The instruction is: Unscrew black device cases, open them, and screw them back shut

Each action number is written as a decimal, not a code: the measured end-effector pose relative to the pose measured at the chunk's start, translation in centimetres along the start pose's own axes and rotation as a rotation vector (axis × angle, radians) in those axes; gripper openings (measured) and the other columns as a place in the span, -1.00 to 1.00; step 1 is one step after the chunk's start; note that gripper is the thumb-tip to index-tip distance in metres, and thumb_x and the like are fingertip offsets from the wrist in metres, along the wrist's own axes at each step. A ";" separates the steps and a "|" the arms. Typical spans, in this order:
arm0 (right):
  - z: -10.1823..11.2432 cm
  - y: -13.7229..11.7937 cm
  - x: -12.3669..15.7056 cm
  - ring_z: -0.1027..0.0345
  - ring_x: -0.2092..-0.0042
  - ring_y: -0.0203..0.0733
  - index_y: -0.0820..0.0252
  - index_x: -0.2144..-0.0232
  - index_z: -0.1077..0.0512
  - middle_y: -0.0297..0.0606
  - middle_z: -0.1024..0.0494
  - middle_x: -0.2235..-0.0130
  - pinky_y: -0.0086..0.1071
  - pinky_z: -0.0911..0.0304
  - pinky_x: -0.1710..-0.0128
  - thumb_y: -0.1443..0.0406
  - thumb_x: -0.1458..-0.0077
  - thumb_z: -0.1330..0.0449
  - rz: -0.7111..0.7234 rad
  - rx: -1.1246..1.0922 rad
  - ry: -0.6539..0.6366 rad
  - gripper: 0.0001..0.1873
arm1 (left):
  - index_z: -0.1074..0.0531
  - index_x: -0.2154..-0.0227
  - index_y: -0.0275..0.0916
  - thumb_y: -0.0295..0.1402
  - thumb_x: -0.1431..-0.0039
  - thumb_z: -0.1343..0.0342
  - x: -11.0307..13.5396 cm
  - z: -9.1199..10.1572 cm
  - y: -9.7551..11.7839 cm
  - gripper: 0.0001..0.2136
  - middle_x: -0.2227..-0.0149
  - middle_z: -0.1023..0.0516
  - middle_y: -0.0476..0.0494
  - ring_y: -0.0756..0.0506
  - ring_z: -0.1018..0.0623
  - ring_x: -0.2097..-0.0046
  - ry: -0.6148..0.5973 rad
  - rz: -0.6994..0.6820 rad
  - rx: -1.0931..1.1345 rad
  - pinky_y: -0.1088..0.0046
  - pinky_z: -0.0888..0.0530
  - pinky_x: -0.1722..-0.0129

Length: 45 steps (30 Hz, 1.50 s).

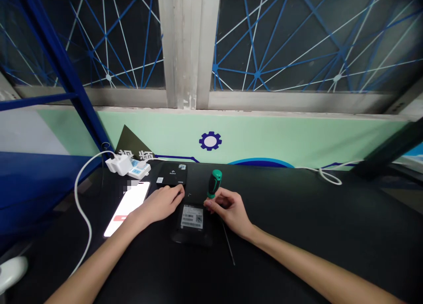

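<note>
A black device [192, 231] with a white printed label [192, 217] lies on the dark table in front of me. My left hand [165, 201] is closed, its curled fingers against the device's upper left edge; the fingertips are partly hidden. At the device's right side, my right hand [231, 210] pinches a screwdriver [215, 183] with a green and black handle just below that handle. The handle stands nearly upright, leaning slightly right at the top. My fingers hide its tip. Below the right hand, a thin metal rod [228, 243] slants across the table.
A flat black box [172, 174] sits behind my left hand. Left of that hand lies a phone with a bright screen [129, 207]. A white power strip [139, 168] with a plugged-in charger [119, 164] and a white cable [78, 194] are farther left. A green wall [264, 136] rises behind the table.
</note>
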State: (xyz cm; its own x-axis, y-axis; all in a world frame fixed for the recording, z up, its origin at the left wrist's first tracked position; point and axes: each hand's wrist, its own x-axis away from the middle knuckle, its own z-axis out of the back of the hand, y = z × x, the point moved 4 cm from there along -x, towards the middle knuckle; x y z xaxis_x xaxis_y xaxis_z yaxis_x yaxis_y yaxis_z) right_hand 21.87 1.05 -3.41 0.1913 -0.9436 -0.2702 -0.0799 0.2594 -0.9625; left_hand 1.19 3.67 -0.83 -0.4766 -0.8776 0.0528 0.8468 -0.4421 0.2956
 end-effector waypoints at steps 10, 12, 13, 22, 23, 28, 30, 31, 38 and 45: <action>0.0 -0.2 0.3 -0.41 0.48 -0.30 0.20 0.50 -0.38 -0.28 -0.56 0.48 -0.42 -0.35 0.44 0.08 -0.06 -0.37 0.052 0.052 -0.014 -0.64 | -0.37 0.20 -0.12 -0.18 -0.40 0.24 0.0 0.1 0.2 -0.71 0.33 -0.57 -0.12 -0.21 -0.58 0.25 -0.009 0.008 -0.009 0.37 -0.34 0.33; 0.1 -0.4 0.3 -0.41 0.48 -0.29 0.20 0.50 -0.39 -0.28 -0.56 0.49 -0.42 -0.35 0.44 0.08 -0.06 -0.37 0.073 0.073 -0.015 -0.64 | -0.37 0.21 -0.12 -0.17 -0.40 0.24 0.1 0.4 0.4 -0.70 0.34 -0.56 -0.11 -0.21 -0.58 0.24 -0.013 0.011 -0.003 0.38 -0.33 0.34; 0.1 -0.4 0.3 -0.41 0.48 -0.29 0.21 0.50 -0.40 -0.28 -0.55 0.50 -0.42 -0.35 0.43 0.08 -0.06 -0.37 0.083 0.084 -0.013 -0.65 | -0.38 0.22 -0.11 -0.16 -0.39 0.23 0.2 0.5 0.5 -0.70 0.36 -0.56 -0.10 -0.21 -0.57 0.24 -0.016 0.014 0.004 0.38 -0.32 0.35; 0.0 -0.8 0.3 -0.42 0.48 -0.26 0.21 0.49 -0.44 -0.21 -0.59 0.46 -0.38 -0.39 0.44 0.06 -0.12 -0.31 0.114 0.125 -0.033 -0.65 | -0.39 0.19 -0.13 -0.04 -0.31 0.09 0.3 0.9 0.7 -0.70 0.46 -0.55 -0.02 -0.18 -0.54 0.34 -0.063 0.027 0.095 0.41 -0.24 0.41; 0.0 -0.8 0.3 -0.42 0.47 -0.25 0.21 0.48 -0.45 -0.21 -0.60 0.45 -0.38 -0.39 0.44 0.06 -0.13 -0.30 0.117 0.130 -0.037 -0.65 | -0.39 0.19 -0.14 -0.02 -0.30 0.07 0.2 0.8 0.5 -0.69 0.46 -0.55 -0.02 -0.17 -0.54 0.35 -0.061 0.023 0.105 0.41 -0.24 0.42; -0.1 -0.8 0.4 -0.40 0.48 -0.27 0.22 0.48 -0.46 -0.25 -0.56 0.49 -0.40 -0.36 0.44 0.07 -0.12 -0.32 0.144 0.162 -0.041 -0.66 | -0.39 0.21 -0.15 0.02 -0.27 0.03 -0.1 0.4 -0.2 -0.66 0.50 -0.55 0.02 -0.11 -0.53 0.43 -0.068 0.021 0.170 0.45 -0.24 0.45; -0.1 -0.8 0.3 -0.37 0.50 -0.29 0.22 0.49 -0.45 -0.30 -0.51 0.52 -0.43 -0.33 0.48 0.08 -0.10 -0.34 0.151 0.171 -0.027 -0.67 | -0.37 0.23 -0.16 0.03 -0.27 0.03 -0.1 0.3 -0.2 -0.66 0.55 -0.53 0.04 -0.10 -0.53 0.46 -0.082 0.036 0.206 0.46 -0.26 0.45; -0.2 -0.8 0.2 -0.36 0.50 -0.30 0.21 0.50 -0.45 -0.32 -0.50 0.53 -0.43 -0.32 0.49 0.08 -0.08 -0.35 0.150 0.171 -0.020 -0.67 | -0.36 0.24 -0.16 0.03 -0.27 0.02 -0.1 0.1 -0.2 -0.66 0.56 -0.52 0.05 -0.09 -0.53 0.49 -0.091 0.045 0.227 0.46 -0.27 0.45; 0.1 -0.7 -0.2 -0.34 0.53 -0.30 0.18 0.53 -0.37 -0.38 -0.45 0.56 -0.44 -0.33 0.50 0.05 0.09 -0.46 0.105 0.130 0.027 -0.58 | -0.29 0.30 -0.15 0.04 -0.27 0.04 -0.3 -0.5 0.0 -0.66 0.60 -0.45 0.10 -0.03 -0.44 0.62 -0.060 0.077 0.300 0.48 -0.27 0.53; 0.6 -0.7 -0.5 -0.41 0.50 -0.25 0.17 0.53 -0.38 -0.30 -0.54 0.53 -0.38 -0.39 0.46 0.02 0.05 -0.43 0.095 0.121 0.021 -0.59 | -0.34 0.21 -0.16 0.03 -0.28 0.07 -0.2 -0.2 0.3 -0.65 0.57 -0.45 0.09 -0.04 -0.44 0.57 -0.066 0.056 0.272 0.47 -0.25 0.47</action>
State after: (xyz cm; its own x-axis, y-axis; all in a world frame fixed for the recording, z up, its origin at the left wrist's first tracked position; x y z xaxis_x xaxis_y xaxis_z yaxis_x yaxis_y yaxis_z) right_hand 22.38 1.49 -2.64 0.1676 -0.9173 -0.3612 0.0219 0.3697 -0.9289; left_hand 1.55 3.68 -0.95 -0.4527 -0.8813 0.1355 0.7822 -0.3196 0.5348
